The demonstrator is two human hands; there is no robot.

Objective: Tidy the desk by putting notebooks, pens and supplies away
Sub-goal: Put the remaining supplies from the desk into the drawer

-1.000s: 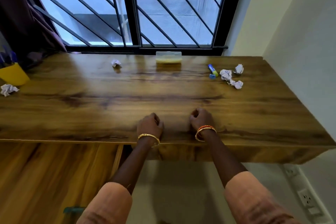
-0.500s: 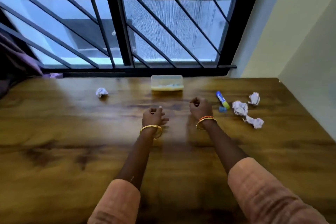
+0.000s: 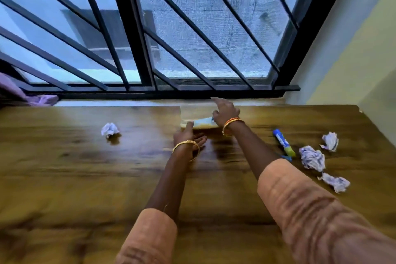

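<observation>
At the desk's far edge, below the window bars, sits a clear plastic box. The left hand lies just before the box's near left corner, its grip apart with fingers straight. The right hand rests over the box's right end, fingers loosely spread; blur hides any hold. A glue stick and crumpled papers lie toward the right edge, another paper ball to the left.

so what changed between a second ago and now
Both hands left the desk's near edge and reached forward to the clear plastic box by the window. The left hand now touches its near left corner; the right hand lies over its right end. The glue stick and crumpled paper balls stayed put.
</observation>
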